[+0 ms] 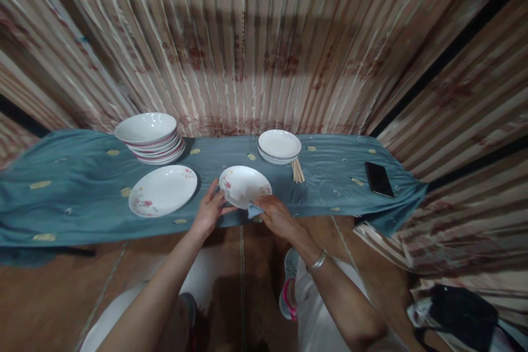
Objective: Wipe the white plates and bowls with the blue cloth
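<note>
One flowered dish [244,182] at near side of desk [330,190], right of oval plate [165,191]. Our left hand [208,211]: grip partly spread, holding dish's left rim. Our right hand [275,213]: grip closed on blue cloth [254,211] at near-right rim.

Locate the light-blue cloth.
In the head view, the light-blue cloth is a little below center, in the right hand, at the near rim of the floral dish that the left hand holds.

Your floral dish [242,182] looks glossy and smooth. Right of it, your sticks [297,171] look like matt wood.
</note>
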`<state>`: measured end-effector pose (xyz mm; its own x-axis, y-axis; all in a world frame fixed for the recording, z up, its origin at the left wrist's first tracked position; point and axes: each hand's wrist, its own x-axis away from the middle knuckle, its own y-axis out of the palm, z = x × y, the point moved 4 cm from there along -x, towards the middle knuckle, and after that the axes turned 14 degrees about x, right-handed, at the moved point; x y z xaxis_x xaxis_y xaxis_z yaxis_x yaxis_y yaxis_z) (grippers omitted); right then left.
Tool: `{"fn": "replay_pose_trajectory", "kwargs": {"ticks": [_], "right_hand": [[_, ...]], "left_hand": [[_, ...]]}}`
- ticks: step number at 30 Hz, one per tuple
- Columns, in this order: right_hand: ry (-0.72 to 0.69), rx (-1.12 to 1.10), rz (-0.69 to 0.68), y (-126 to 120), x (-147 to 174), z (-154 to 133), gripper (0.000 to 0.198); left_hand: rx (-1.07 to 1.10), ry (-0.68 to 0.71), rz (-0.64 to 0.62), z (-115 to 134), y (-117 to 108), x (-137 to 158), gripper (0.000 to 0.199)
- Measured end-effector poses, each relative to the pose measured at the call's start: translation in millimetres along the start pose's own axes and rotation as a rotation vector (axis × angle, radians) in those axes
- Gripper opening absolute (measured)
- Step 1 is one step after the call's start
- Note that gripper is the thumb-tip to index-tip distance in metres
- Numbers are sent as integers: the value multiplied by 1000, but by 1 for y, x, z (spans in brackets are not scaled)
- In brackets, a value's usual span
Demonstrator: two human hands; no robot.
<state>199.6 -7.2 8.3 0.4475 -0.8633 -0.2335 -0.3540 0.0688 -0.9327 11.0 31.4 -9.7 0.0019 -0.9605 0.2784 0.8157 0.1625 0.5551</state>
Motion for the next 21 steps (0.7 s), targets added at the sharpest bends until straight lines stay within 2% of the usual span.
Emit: {"fn": "replay_pose_trajectory", "kwargs": {"ticks": [3, 5, 7, 9, 11, 13, 17, 21], "right_hand": [[1, -98, 10, -18, 0, 0, 21], [18, -163, 21, -29, -1, 1, 20], [45, -233, 19, -37, -2, 4, 20], [82, -322, 9, -43, -3, 8, 21], [129, -427, 1, -47, -5, 13, 20], [178, -522, 2, -50, -6, 20, 22], [207, -631, 28, -59, -9, 31, 26], [199, -664, 115, -65, -17, 39, 27]], "left_hand": [[-139, 70, -6, 8, -6, -4, 67], [-346, 238, -5, 19, -8, -5, 62], [-575, 423, -81, 29, -2, -2, 57], [-740, 525, -224, 33, 10, 3, 52], [-815, 553, -349, 35, 23, 8, 45], [-823, 557, -399, 38, 33, 13, 37], [-743, 493, -371, 43, 43, 16, 23], [-674, 411, -326, 44, 46, 16, 21]]}}
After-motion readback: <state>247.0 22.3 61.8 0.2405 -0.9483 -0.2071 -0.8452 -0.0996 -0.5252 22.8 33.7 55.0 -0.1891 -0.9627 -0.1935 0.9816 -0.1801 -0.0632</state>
